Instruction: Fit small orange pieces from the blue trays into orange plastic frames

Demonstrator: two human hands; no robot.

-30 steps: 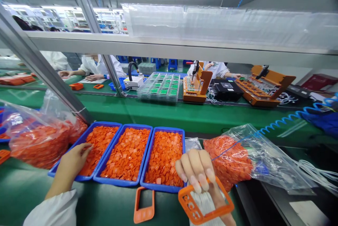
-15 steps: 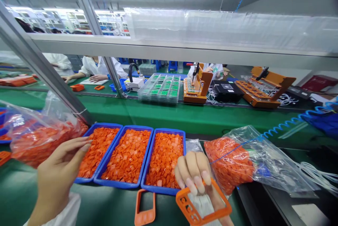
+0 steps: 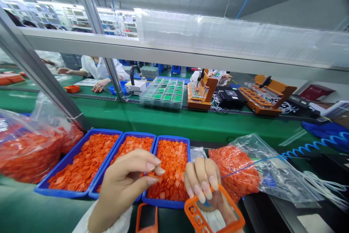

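My right hand (image 3: 203, 178) grips an orange plastic frame (image 3: 195, 220) by its upper edge, with small cut-outs showing along its left side. My left hand (image 3: 128, 185) is closed in a pinch above the trays; a bit of orange shows between thumb and fingers, seemingly a small orange plastic piece (image 3: 153, 175), mostly hidden. Behind the hands are three blue trays of small orange pieces: a left tray (image 3: 45, 188), a middle tray (image 3: 94, 193) partly covered by my left hand, and a right tray (image 3: 163, 203). A second orange frame (image 3: 138, 215) lies on the green mat below them.
Clear bags of orange parts lie at left (image 3: 29, 153) and right (image 3: 234, 167). A coiled blue hose (image 3: 308, 148) crosses the right side. Beyond the metal rail (image 3: 174, 52) are stacked clear trays (image 3: 162, 93), orange fixtures (image 3: 200, 95) and co-workers' hands (image 3: 100, 84).
My left hand has moved right, from the left tray to over the middle and right trays, its fingers now pinched. My right hand still holds the frame, shifted slightly. The view has turned a little.
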